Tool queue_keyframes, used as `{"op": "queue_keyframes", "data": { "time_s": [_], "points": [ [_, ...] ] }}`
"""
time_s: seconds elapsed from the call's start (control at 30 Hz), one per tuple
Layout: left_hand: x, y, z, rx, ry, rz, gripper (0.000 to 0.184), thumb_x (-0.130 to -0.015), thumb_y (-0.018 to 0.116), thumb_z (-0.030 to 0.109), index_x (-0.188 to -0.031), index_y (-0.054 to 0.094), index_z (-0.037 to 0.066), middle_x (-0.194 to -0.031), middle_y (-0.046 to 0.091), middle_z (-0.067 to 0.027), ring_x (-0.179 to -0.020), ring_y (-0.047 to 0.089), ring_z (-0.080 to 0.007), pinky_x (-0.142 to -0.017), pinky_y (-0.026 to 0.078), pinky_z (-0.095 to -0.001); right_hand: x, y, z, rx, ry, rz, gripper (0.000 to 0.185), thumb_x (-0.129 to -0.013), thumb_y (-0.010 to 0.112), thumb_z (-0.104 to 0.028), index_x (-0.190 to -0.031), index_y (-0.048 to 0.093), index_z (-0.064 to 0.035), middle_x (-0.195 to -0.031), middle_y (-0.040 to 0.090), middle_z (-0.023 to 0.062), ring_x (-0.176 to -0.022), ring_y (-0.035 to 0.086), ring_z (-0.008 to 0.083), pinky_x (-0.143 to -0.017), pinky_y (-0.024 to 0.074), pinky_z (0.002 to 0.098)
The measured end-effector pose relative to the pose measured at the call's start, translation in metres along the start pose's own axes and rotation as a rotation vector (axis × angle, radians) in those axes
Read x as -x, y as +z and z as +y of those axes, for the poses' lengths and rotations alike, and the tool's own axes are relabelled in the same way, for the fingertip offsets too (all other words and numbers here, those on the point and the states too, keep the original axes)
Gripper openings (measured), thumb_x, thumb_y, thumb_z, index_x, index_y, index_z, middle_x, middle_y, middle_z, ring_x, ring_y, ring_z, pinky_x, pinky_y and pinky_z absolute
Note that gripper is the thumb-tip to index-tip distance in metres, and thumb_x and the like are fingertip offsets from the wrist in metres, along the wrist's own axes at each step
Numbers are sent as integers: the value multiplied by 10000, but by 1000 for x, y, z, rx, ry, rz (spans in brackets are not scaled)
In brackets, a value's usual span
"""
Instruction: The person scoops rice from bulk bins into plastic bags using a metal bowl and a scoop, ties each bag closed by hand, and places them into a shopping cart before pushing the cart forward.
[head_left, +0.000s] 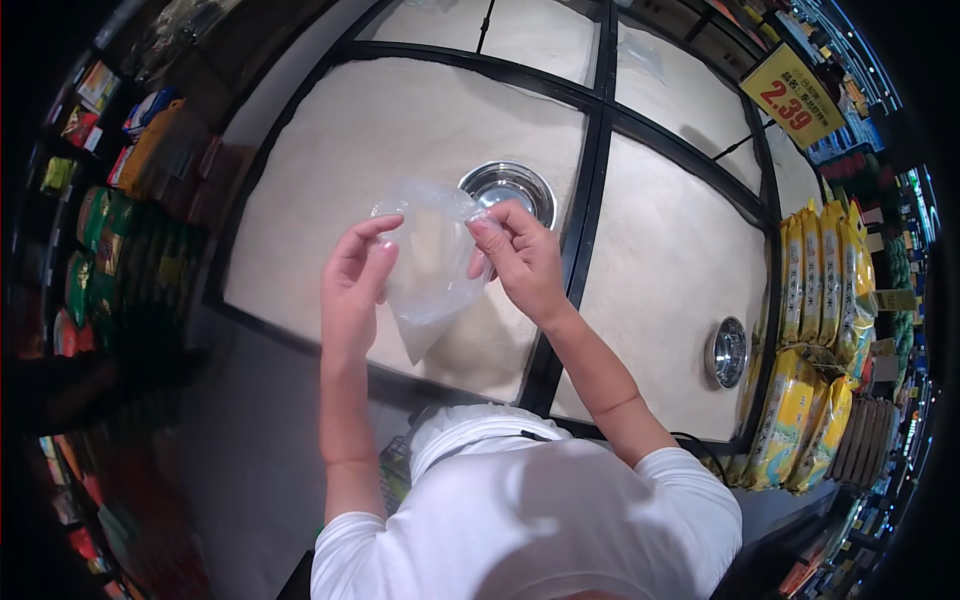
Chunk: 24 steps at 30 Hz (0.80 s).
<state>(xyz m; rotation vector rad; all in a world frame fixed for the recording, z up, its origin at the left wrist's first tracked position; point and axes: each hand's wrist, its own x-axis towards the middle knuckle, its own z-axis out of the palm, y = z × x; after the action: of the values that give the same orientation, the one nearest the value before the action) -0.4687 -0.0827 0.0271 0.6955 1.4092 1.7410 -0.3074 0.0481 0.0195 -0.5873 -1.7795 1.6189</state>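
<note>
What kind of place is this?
Most likely a grocery shop. You can see a yellow sign with 2.39 on it, probably a price, stacked yellow packets on the right, and big black-edged bins of something pale, maybe rice.

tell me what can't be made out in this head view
All in the head view:
Plastic bag: contents, if any, blurred by cloudy film.
Steel bowl: near rim, hidden by bag and right hand.
Price sign: smallest print, too small.
Far bins: back ends, cut off by top edge.
</note>
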Motion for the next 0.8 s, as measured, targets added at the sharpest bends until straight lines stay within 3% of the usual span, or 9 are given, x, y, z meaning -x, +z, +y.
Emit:
{"op": "queue_keyframes", "data": {
  "time_s": [0.1,0.17,0.27,0.4,0.47,0.53,0.63,0.73,0.8],
  "points": [
    [12,29,-21,-87,98,-272,426,-798,775,135,-1178,603,53,-836,497,71,-690,437,-35,-590,349,-201,7,11,-2,-108,-2,-2,181,-993,559,-180,-958,554,-3,-679,624,14,-603,608,62,-524,448,219],
    [17,39,-32,-234,131,-275,479,-761,807,147,-1181,595,60,-821,497,69,-682,440,-47,-603,358,-209,11,12,2,-204,7,8,165,-999,548,-173,-986,549,-9,-685,623,25,-584,599,70,-521,449,213],
    [20,38,-45,-460,183,-208,268,-763,794,135,-977,659,48,-738,498,22,-623,437,-78,-555,346,-228,23,4,0,-216,146,-85,145,-991,553,-145,-1035,547,-7,-790,645,41,-657,626,84,-585,485,219],
    [24,42,-53,-505,263,-181,100,-804,747,50,-803,655,11,-712,452,18,-607,401,-56,-524,320,-228,40,-19,3,-113,2,-168,307,-944,627,-155,-1185,517,-1,-996,642,70,-903,637,125,-791,511,261],
    [26,48,-46,-524,316,-179,82,-821,725,51,-800,658,10,-706,472,15,-614,427,-61,-524,326,-235,50,-37,19,-282,9,-179,474,-890,709,-211,-1258,496,-2,-1109,615,91,-1066,602,156,-915,493,317],
    [27,56,-43,-511,377,-189,80,-826,712,63,-799,658,10,-701,489,-8,-601,453,-98,-523,348,-261,58,-47,24,-183,-67,-181,570,-841,750,-248,-1292,497,-8,-1239,559,114,-1197,520,196,-1022,415,383],
    [35,77,-43,-482,487,-281,77,-805,701,71,-816,652,12,-707,498,-61,-592,487,-188,-536,395,-316,77,-57,57,211,61,-351,888,-769,795,-328,-1471,320,-61,-1456,418,142,-1378,360,239,-1146,288,427],
    [51,110,-42,-489,660,-485,118,-747,694,33,-859,657,22,-732,502,-81,-643,510,-237,-567,417,-332,88,-59,82,293,180,-498,883,-816,762,-291,-1503,255,-68,-1487,389,137,-1387,350,230,-1146,302,405],
    [61,126,-41,-466,803,-587,208,-690,712,9,-894,681,36,-740,520,-79,-656,516,-249,-574,421,-330,85,-45,74,205,74,-342,802,-842,738,-261,-1478,295,-57,-1464,414,135,-1368,372,225,-1135,320,391]
  ]
}}
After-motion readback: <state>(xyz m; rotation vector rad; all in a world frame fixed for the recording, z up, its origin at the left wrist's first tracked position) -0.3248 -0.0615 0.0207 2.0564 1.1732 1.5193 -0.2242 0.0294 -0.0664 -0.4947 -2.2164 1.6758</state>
